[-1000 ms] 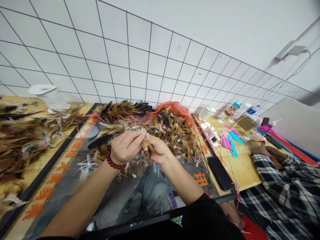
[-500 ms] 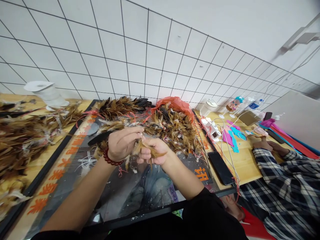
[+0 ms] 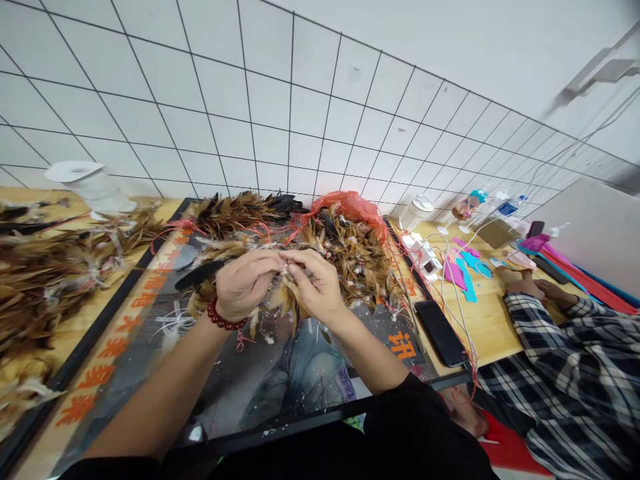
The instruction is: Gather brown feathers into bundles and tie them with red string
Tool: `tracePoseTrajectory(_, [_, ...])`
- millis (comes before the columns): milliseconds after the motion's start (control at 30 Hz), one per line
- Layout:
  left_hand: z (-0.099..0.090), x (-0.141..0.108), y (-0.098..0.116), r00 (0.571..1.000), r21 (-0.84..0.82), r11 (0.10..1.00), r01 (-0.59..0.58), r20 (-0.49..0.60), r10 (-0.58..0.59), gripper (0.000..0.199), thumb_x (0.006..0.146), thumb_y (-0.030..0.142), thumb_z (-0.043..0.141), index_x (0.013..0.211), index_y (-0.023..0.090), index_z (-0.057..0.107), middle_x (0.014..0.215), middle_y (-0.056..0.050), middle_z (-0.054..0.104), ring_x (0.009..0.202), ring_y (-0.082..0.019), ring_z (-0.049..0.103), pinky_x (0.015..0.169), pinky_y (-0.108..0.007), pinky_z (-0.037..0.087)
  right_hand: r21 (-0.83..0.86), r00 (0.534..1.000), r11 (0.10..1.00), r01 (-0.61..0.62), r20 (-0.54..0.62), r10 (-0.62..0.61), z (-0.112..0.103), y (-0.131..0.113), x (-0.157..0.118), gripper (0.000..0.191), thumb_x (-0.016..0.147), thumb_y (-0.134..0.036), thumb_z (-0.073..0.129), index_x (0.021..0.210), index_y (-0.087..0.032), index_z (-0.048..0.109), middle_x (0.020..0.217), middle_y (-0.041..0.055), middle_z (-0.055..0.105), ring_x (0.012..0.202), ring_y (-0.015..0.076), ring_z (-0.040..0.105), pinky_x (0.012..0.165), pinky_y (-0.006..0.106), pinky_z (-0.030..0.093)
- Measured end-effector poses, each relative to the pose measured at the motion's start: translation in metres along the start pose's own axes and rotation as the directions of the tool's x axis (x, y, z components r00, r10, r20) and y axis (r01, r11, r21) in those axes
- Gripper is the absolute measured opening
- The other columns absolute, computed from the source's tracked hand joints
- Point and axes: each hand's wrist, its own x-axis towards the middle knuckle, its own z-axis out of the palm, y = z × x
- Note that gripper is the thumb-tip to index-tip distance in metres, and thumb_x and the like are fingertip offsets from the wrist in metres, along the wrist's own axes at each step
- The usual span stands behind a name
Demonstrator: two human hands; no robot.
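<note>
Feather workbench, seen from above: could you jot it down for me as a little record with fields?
Left hand: fingertips near the feather bunch's upper end, grip unclear
Left wrist: red beaded bracelet
Right hand: pinching the same bunch
Beyond hands: feather pile, red plastic bag
Left side: more feathers, white spool
Right side: black phone, another person's plaid sleeves

Looks like a small craft workshop: shows heaped brown feathers (image 3: 50,287) at nine o'clock, a wire grid (image 3: 290,127) at twelve, bright scraps (image 3: 454,274) on a wooden table (image 3: 493,323) at three, another person's plaid sleeve (image 3: 534,333) at four.
</note>
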Motion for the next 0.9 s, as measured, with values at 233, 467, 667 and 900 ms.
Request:
tracePoseTrajectory(233, [0.003,0.003,0.008,0.987,-0.106,0.981,0.16,0.044,-0.156,0.011,0.082,0.023,0.066,0.072,0.022,0.072,0.08,-0.005,0.075,0.075,-0.017,0.069,0.078,-0.031,0.055,-0.076,1.0,0.997,-0.016,0.016,0.017,-0.009,0.002,0.003,0.016,0.09,-0.037,0.061,0.087,-0.023,0.068,0.089,0.0043,0.069,0.086,0.0176,0.062,0.087,0.034,0.047])
tracePoseTrajectory(467, [0.014,0.003,0.01,0.897,-0.395,0.808,0.437,0.129,-0.422,0.008,0.073,0.027,0.077,0.067,0.023,0.074,0.078,-0.005,0.072,0.077,-0.018,0.066,0.074,-0.032,0.054,-0.035,0.972,0.999,-0.031,0.23,0.038,-0.029,0.011,0.014,0.027,0.092,-0.044,0.057,0.078,-0.021,0.058,0.077,-0.0002,0.06,0.074,0.0133,0.055,0.076,0.028,0.044])
tracePoseTrajectory(667, [0.023,-0.001,0.006,0.829,-0.544,0.656,0.523,0.145,-0.541,0.007,0.068,0.024,0.082,0.067,0.023,0.075,0.082,-0.005,0.071,0.081,-0.018,0.065,0.077,-0.035,0.054,-0.069,0.946,0.998,-0.012,0.324,0.034,-0.037,0.015,0.016,0.026,0.095,-0.043,0.048,0.08,-0.021,0.048,0.079,-0.0002,0.054,0.075,0.0133,0.05,0.074,0.027,0.043])
tracePoseTrajectory(900, [0.016,0.003,0.01,0.881,-0.466,0.76,0.454,0.107,-0.461,0.008,0.073,0.023,0.077,0.068,0.02,0.072,0.094,-0.007,0.068,0.091,-0.018,0.065,0.083,-0.033,0.054,-0.311,0.995,0.949,0.062,0.088,-0.036,-0.036,0.022,0.017,0.02,0.096,-0.034,0.041,0.08,-0.022,0.042,0.08,0.002,0.051,0.075,0.0153,0.048,0.072,0.029,0.04])
